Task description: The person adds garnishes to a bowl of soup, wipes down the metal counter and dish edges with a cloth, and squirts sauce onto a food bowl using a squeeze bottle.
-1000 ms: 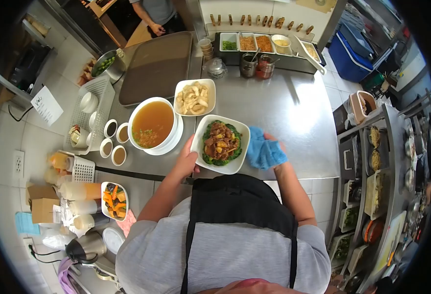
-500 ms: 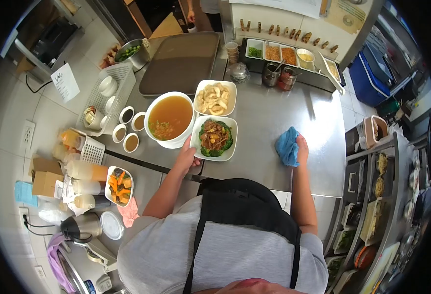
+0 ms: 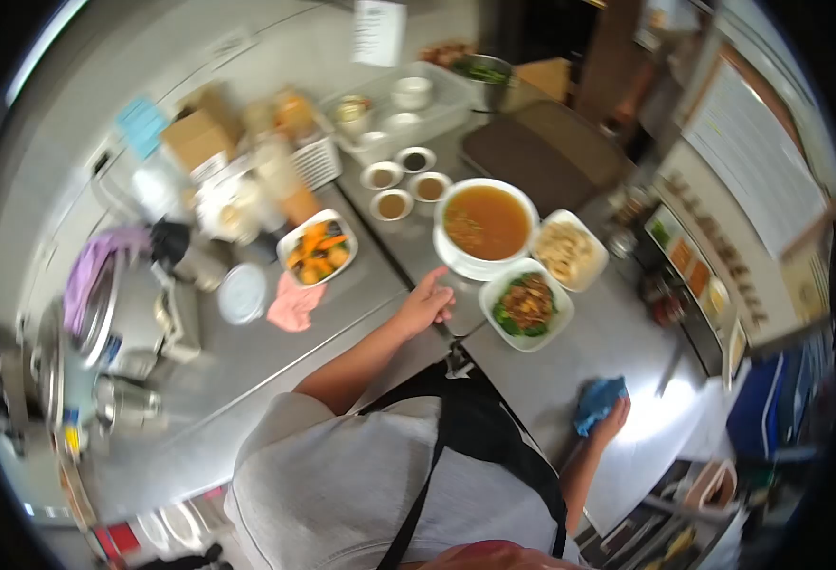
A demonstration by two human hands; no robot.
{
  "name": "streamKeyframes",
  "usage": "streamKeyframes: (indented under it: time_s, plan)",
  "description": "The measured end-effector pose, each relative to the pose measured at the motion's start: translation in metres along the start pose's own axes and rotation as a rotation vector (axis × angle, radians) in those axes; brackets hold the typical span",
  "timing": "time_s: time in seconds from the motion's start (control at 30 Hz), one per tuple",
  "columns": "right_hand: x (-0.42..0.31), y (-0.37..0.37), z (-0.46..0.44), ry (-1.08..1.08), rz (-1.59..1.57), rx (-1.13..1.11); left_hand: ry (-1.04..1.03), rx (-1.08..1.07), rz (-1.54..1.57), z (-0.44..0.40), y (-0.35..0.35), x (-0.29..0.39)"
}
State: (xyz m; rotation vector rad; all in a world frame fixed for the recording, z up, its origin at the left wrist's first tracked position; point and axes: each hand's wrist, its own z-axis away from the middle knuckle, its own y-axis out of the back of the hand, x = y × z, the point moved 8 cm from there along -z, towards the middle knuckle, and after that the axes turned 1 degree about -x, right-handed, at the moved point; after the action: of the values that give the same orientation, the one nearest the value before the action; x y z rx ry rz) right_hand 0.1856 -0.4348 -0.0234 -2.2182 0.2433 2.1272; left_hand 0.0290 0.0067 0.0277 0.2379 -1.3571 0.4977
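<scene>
My left hand [image 3: 426, 306] is over the steel counter with its index finger stretched out and the others loosely bent, holding nothing. Just right of it stands a white square bowl [image 3: 530, 340] of meat on green vegetables, apart from the fingers. Behind that bowl are a large white bowl of brown soup [image 3: 486, 223] and a white square dish of pale, curled food [image 3: 568, 251]. My right hand [image 3: 611, 421] grips a crumpled blue cloth [image 3: 600, 403] on the counter at the right. A dish of orange and dark vegetables [image 3: 318, 251] lies left of my left hand.
Several small sauce cups [image 3: 392, 204] stand near a white basket [image 3: 408, 133] by the wall. A pink cloth [image 3: 294, 304] and a round white lid [image 3: 243, 294] lie at left. A brown tray [image 3: 546, 152] is at the back; another person [image 3: 660, 81] stands beyond. Topping containers [image 3: 688, 266] line the right.
My head view has turned to the left and is blurred. My left hand has let go of the bowl of meat and greens and moved leftward off it. My right hand still holds the blue cloth.
</scene>
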Motion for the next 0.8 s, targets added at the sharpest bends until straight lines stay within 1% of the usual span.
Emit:
streamKeyframes:
  time_s: [0.03,0.07,0.1,0.17,0.2,0.23,0.3,0.37,0.43,0.47,0.57,0.6,0.7,0.73,0.8]
  plan:
    - [0.004,0.001,-0.005,0.02,0.02,-0.043,-0.081,0.033,0.0,0.009,0.014,0.014]
    - [0.009,0.002,-0.008,-0.001,0.003,-0.049,-0.127,0.111,0.009,0.019,0.031,0.027]
    - [0.009,0.0,-0.011,0.002,-0.051,-0.081,-0.2,0.171,-0.016,0.027,0.051,0.034]
    - [0.019,0.0,-0.014,-0.049,-0.134,-0.064,-0.32,0.31,-0.06,0.045,0.091,0.057]
    - [0.02,-0.002,-0.015,-0.036,-0.199,-0.073,-0.367,0.395,-0.063,0.052,0.114,0.066]
    - [0.019,-0.002,-0.015,-0.021,-0.176,-0.063,-0.413,0.478,-0.064,0.06,0.138,0.074]
    - [0.013,-0.003,-0.012,0.008,-0.134,-0.032,-0.511,0.681,0.111,0.074,0.191,0.081]
    - [0.006,-0.005,-0.008,0.006,-0.085,0.007,-0.614,1.072,-0.175,0.09,0.26,0.079]
    - [0.0,-0.006,-0.004,0.016,-0.051,0.043,-0.514,1.37,-0.413,0.104,0.322,0.063]
    - [-0.001,-0.007,-0.002,0.034,-0.04,0.047,-0.455,1.514,-0.534,0.111,0.339,0.063]
    - [0.0,-0.007,0.001,0.042,0.049,0.068,-0.264,1.6,-0.687,0.116,0.351,0.084]
    - [0.0,-0.005,0.003,0.037,0.112,0.084,-0.28,1.574,-0.758,0.111,0.36,0.086]
    - [0.004,0.002,0.016,-0.018,0.129,0.114,-0.236,1.431,-0.673,0.106,0.385,0.088]
    - [0.003,0.004,0.024,-0.028,0.124,0.131,-0.221,1.431,-0.644,0.111,0.386,0.09]
    - [0.002,0.008,0.042,-0.028,0.083,0.131,-0.257,1.478,-0.643,0.121,0.39,0.089]
